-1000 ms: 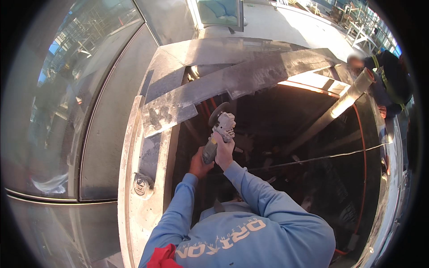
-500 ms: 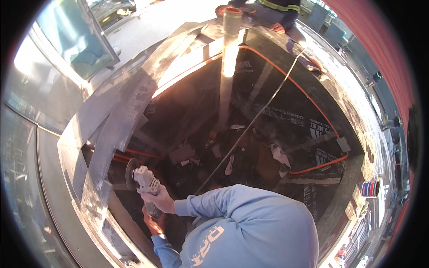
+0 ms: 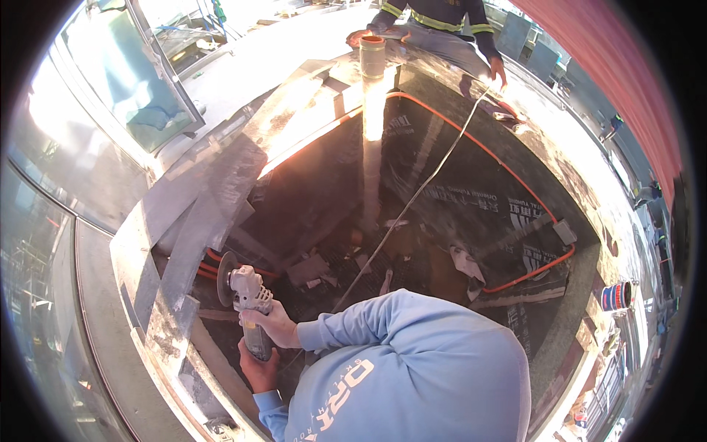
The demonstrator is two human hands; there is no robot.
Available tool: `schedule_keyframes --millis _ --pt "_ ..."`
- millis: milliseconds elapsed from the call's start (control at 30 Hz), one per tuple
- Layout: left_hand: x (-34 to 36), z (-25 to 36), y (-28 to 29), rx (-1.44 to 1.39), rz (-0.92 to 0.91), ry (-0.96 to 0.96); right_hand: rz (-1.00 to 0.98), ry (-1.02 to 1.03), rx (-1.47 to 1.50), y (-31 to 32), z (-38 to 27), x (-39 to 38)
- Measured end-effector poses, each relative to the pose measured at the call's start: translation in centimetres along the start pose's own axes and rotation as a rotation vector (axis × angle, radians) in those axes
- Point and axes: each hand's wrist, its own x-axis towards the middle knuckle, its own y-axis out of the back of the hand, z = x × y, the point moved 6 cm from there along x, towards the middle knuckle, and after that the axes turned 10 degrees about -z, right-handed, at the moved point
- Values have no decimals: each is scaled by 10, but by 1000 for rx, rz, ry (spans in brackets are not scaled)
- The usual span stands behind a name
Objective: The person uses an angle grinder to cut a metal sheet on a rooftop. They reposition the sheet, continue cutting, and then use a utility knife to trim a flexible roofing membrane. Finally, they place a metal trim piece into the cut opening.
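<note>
My right hand [image 3: 274,325] is closed around the body of a grey angle grinder [image 3: 252,292], and below it my left hand [image 3: 259,370] grips the tool's rear end. The round disc [image 3: 227,278] faces left, close to a grey slanting board [image 3: 190,234] and orange tubing [image 3: 209,271] at the pit's left side. Whether the disc touches either I cannot tell. My blue sleeve [image 3: 353,324] crosses the lower middle, and a pale cord [image 3: 412,202] passes out of sight behind it.
A dark-lined pit [image 3: 442,184] lies before me, its wall carrying an orange conduit [image 3: 508,168] and grey box [image 3: 564,231]. An upright pipe [image 3: 373,96] stands at the far corner. Beyond sits another person [image 3: 438,37] in a reflective-striped jacket. A can [image 3: 616,296] stands right; glass panels [image 3: 51,243] left.
The view has shifted, so the pit's far rim and the other person show more. That person's arm now hangs lower, its hand near the cord's upper end. Both my hands keep hold of the grinder.
</note>
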Motion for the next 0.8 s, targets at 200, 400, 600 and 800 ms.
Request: schedule_keyframes --millis 200,400,600,800 --pt "-2 8 5 21 -17 -9 15 -18 41 -1 3 3" --pt "-4 0 14 111 16 30 32 -22 109 7 33 8" --pt "-9 -23 18 69 4 161 -45 -88 220 6 49 10" --pt "-4 -74 14 129 23 218 -41 -131 258 20 96 25"
